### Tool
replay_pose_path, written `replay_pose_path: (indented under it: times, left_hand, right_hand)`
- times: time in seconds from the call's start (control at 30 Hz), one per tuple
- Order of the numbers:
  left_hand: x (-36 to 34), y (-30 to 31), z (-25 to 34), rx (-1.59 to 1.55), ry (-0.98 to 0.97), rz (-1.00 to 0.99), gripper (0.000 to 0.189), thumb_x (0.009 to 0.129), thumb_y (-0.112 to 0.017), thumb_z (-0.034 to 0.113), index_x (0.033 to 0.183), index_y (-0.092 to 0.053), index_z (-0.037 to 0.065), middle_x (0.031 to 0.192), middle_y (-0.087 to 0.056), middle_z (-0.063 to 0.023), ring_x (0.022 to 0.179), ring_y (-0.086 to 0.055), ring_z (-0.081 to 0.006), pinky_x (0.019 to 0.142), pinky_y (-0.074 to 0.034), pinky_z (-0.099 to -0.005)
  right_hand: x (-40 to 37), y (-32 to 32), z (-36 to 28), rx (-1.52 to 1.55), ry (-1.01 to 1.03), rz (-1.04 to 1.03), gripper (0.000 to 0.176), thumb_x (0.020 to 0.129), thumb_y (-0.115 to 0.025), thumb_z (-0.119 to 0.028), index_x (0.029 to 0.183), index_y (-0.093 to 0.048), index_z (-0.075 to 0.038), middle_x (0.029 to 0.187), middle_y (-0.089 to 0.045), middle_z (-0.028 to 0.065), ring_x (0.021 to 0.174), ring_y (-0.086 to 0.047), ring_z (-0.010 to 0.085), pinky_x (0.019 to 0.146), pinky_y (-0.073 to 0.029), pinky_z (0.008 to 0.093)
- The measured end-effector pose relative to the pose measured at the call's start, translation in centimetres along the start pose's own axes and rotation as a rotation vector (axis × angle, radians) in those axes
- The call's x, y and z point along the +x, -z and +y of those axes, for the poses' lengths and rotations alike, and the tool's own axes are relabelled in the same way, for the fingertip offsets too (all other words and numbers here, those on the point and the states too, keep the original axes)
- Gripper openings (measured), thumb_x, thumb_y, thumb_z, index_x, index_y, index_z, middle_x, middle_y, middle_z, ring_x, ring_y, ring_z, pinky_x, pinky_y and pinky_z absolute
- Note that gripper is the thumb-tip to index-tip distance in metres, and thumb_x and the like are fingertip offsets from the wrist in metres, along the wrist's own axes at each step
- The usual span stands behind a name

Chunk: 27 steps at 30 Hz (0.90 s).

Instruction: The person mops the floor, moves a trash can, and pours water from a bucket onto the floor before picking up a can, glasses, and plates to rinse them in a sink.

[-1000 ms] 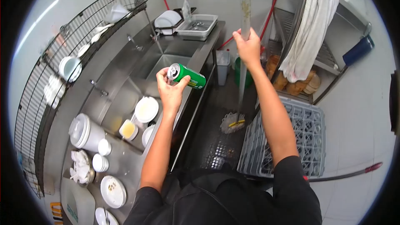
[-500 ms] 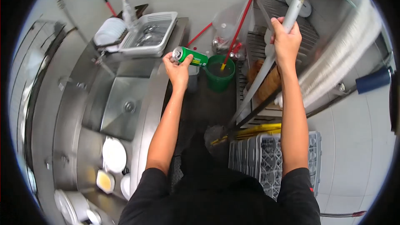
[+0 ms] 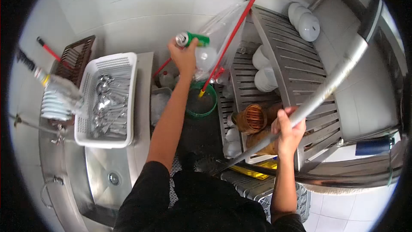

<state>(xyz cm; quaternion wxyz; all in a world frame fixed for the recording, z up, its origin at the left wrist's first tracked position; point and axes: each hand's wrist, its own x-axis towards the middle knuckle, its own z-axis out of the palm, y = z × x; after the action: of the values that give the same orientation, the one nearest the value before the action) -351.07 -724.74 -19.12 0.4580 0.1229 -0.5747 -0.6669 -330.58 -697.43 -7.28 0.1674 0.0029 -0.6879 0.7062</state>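
**Left hand raises one can; right hand holds one pole**

One green aluminium drink can (image 3: 192, 39) is held high, on its side, in front of the white tiled wall. It lies just beside one clear plastic bag (image 3: 219, 28) that hangs at the corner. The left hand (image 3: 183, 58) has its fingers curled around the can from below, arm fully stretched out.

The right hand (image 3: 289, 131) is wrapped tightly around one grey metal pole (image 3: 332, 81). The pole slants from upper right down towards the floor.

One red-handled stick (image 3: 234, 34) leans across the bag, its lower end inside one round green plastic bucket (image 3: 201, 103) on the floor below the can. A second red-handled tool (image 3: 48, 50) shows at far left.

To the right stands one slatted steel shelf rack (image 3: 296, 66). It carries at least two upturned white bowls (image 3: 305, 22) on top and a stack of white bowls (image 3: 264, 71) lower down.

On the counter to the left sits one white perforated plastic basket (image 3: 122, 66) filled with metal spoons, too many to count. One steel sink basin (image 3: 109, 176) lies beneath it.
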Motion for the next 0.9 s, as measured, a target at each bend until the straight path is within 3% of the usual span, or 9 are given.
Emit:
replay_pose_path:
  times: [0.07,0.2,0.3,0.33,0.43,0.53,0.63,0.73,0.9]
  left_hand:
    - [3.3,-3.5,-0.8,-0.109,-0.036,0.066,0.062,0.069,-0.082,0.008,0.117,-0.043,-0.001,0.11,-0.054,-0.0132,0.098,-0.057,-0.0224,0.087,-0.047,-0.0342]
    - [7.4,-9.5,-6.9,-0.047,-0.049,-0.045,0.06,0.069,-0.082,0.007,0.116,-0.046,0.0,0.105,-0.054,-0.0135,0.101,-0.055,-0.0272,0.085,-0.048,-0.0354]
    - [7.5,-11.9,-6.7,0.164,-0.044,-0.142,0.06,0.068,-0.082,0.007,0.117,-0.047,0.001,0.107,-0.055,-0.0148,0.103,-0.055,-0.0294,0.085,-0.047,-0.0363]
    - [7.9,-12.7,-8.8,0.234,-0.165,-0.146,0.064,0.069,-0.082,0.013,0.121,-0.046,0.0,0.113,-0.059,-0.0182,0.098,-0.061,-0.0306,0.083,-0.049,-0.0385]
    - [8.3,-14.6,-10.3,0.324,-0.218,-0.181,0.065,0.069,-0.083,0.014,0.121,-0.047,0.001,0.114,-0.059,-0.018,0.1,-0.059,-0.0337,0.086,-0.047,-0.0405]
    - [8.6,-16.1,-11.4,0.319,-0.282,-0.199,0.062,0.066,-0.081,0.006,0.117,-0.047,0.002,0.115,-0.055,-0.0188,0.108,-0.054,-0.0378,0.09,-0.044,-0.0433]
    - [9.2,-17.2,-13.4,0.335,-0.302,-0.347,0.069,0.068,-0.081,0.011,0.126,-0.044,0.002,0.121,-0.053,-0.022,0.113,-0.051,-0.0386,0.096,-0.042,-0.0439]
    - [9.1,-17.6,-14.8,0.709,-0.156,-0.593,0.077,0.07,-0.079,0.015,0.135,-0.04,0.001,0.126,-0.051,-0.0259,0.118,-0.047,-0.0395,0.101,-0.039,-0.0451]
    - [5.8,-18.1,-13.9,0.768,-0.428,-0.459,0.078,0.07,-0.079,0.024,0.135,-0.043,0.0,0.127,-0.05,-0.0275,0.123,-0.045,-0.0389,0.104,-0.037,-0.0456]
  right_hand:
    - [-0.1,0.4,0.0,-0.006,-0.016,0.008,0.021,0.085,-0.067,-0.002,0.096,-0.049,-0.003,0.063,-0.051,0.0025,0.045,-0.048,0.0103,0.042,-0.039,0.0247]
    - [-0.6,0.5,0.1,0.019,-0.019,0.019,0.022,0.084,-0.068,-0.002,0.095,-0.049,-0.003,0.063,-0.052,0.0035,0.046,-0.049,0.0108,0.043,-0.04,0.0252]
    - [-0.7,0.6,0.4,-0.017,-0.008,0.027,0.024,0.084,-0.07,-0.004,0.096,-0.048,-0.003,0.064,-0.052,0.0042,0.047,-0.049,0.0113,0.043,-0.041,0.0255]
    - [-0.8,0.1,0.1,-0.017,-0.014,0.028,0.025,0.084,-0.07,-0.004,0.096,-0.048,-0.003,0.064,-0.052,0.0043,0.047,-0.049,0.0114,0.043,-0.041,0.0255]
    - [-0.9,-0.2,0.5,-0.021,0.0,0.018,0.027,0.083,-0.071,-0.005,0.096,-0.048,-0.003,0.064,-0.052,0.0049,0.046,-0.049,0.0117,0.042,-0.041,0.0258]
    - [-1.0,-0.3,0.3,0.02,-0.019,0.007,0.029,0.083,-0.072,-0.004,0.096,-0.047,-0.003,0.065,-0.052,0.0054,0.046,-0.049,0.0123,0.042,-0.042,0.0262]
    - [-1.2,0.1,0.3,0.028,0.001,0.01,0.029,0.082,-0.071,-0.003,0.097,-0.047,-0.003,0.065,-0.052,0.0055,0.046,-0.049,0.0125,0.041,-0.041,0.0264]
    - [-1.0,0.1,-0.2,0.046,0.022,0.014,0.028,0.082,-0.072,-0.003,0.096,-0.047,-0.003,0.065,-0.052,0.0058,0.046,-0.049,0.0127,0.042,-0.042,0.0262]
    - [-0.8,1.8,-0.1,0.045,0.023,0.007,0.027,0.083,-0.07,-0.002,0.097,-0.047,-0.002,0.066,-0.053,0.0068,0.047,-0.05,0.0127,0.043,-0.043,0.0262]
